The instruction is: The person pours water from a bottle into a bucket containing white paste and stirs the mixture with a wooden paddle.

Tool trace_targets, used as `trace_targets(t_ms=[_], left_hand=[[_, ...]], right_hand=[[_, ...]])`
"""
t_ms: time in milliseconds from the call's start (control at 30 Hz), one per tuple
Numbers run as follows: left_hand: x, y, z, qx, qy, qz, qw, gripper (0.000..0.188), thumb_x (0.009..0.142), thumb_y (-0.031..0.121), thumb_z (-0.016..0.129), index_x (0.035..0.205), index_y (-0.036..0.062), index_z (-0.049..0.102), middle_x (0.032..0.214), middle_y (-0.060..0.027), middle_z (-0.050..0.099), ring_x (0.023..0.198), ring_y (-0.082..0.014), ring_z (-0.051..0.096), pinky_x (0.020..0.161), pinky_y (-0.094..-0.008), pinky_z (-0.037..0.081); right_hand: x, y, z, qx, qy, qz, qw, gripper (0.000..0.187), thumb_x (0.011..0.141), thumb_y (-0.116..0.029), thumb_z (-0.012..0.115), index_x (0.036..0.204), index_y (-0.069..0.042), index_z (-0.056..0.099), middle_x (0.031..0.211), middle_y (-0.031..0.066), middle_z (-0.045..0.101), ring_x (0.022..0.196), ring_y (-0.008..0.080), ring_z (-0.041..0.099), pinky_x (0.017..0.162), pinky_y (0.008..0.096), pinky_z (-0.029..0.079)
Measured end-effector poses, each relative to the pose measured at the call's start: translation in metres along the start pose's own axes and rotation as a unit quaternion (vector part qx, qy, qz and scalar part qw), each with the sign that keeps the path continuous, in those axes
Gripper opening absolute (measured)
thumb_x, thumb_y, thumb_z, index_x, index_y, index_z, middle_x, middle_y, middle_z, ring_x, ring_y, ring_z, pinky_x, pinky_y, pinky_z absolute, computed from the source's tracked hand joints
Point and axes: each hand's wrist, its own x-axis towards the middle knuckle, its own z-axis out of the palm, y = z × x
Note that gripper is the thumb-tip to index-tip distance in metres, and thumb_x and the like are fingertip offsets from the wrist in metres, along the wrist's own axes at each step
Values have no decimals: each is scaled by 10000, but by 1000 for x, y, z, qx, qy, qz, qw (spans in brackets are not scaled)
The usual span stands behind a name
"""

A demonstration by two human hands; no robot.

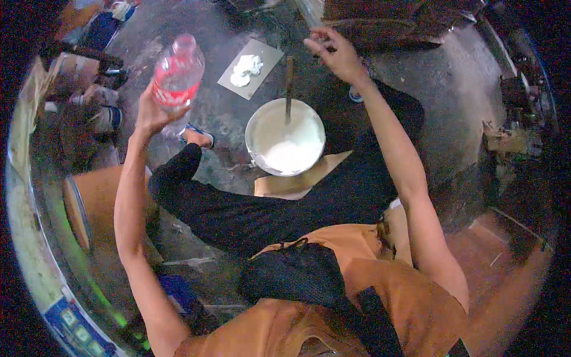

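A clear plastic bottle (180, 68) with a red label is raised at the left, and my left hand (153, 113) is wrapped around its lower part. At the upper right my right hand (338, 55) is held in the air with its fingers apart and loosely bent; I see nothing in it. Between my legs stands a round white bucket (250, 156) containing pale, whitish material, brighter toward the near side. A brown stick (289, 83) stands in the bucket and leans on its far rim. Beyond the bucket, a pale flat sheet (262, 77) bears a white lump (247, 69).
My legs in black trousers (232, 208) frame the bucket, with my sandalled foot (197, 137) at the left. A tan flat piece (285, 185) lies by the bucket's near side. An orange-brown container (104, 199) is at the left; dark clutter lines the right side.
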Motion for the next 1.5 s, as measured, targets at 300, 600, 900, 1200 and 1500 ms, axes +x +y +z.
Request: trace_targets(t_ms=[300, 600, 900, 1200, 1500], left_hand=[[23, 2, 63, -3, -191, -133, 972, 751, 522, 148, 838, 1183, 34, 499, 1055, -121, 638, 1007, -222, 619, 876, -346, 479], [33, -8, 102, 206, -328, -19, 922, 736, 483, 102, 786, 1161, 38, 510, 1074, -170, 612, 1036, -362, 578, 889, -403, 477], [31, -10, 109, 297, -353, 21, 887, 630, 537, 140, 790, 1099, 50, 521, 1057, -177, 604, 1000, -382, 580, 854, -425, 487], [40, -27, 104, 324, -384, 37, 864, 638, 516, 110, 783, 1085, 48, 501, 1034, -196, 597, 1007, -398, 561, 852, -441, 476], [36, -25, 103, 344, -372, 58, 860, 670, 481, 74, 790, 1079, 41, 491, 1031, -200, 592, 1004, -413, 551, 854, -450, 467]], right_hand=[[21, 11, -88, 175, 37, -54, 982, 343, 877, -198, 636, 1144, -11, 530, 973, 52, 575, 802, 126, 549, 723, 263, 463], [8, -11, -103, 76, 34, -58, 995, 365, 890, -222, 626, 1178, -29, 513, 1030, 59, 548, 889, 118, 556, 747, 236, 459], [2, -25, -106, 59, 35, -31, 997, 419, 875, -275, 646, 1189, -35, 508, 1031, 66, 545, 876, 132, 560, 732, 250, 464], [4, -26, -112, 34, 44, -22, 998, 451, 869, -319, 645, 1197, -43, 506, 1067, 81, 549, 904, 141, 565, 740, 259, 467], [5, -27, -114, 28, 45, -35, 998, 466, 867, -332, 648, 1193, -31, 506, 1054, 86, 555, 893, 139, 567, 732, 261, 472]])
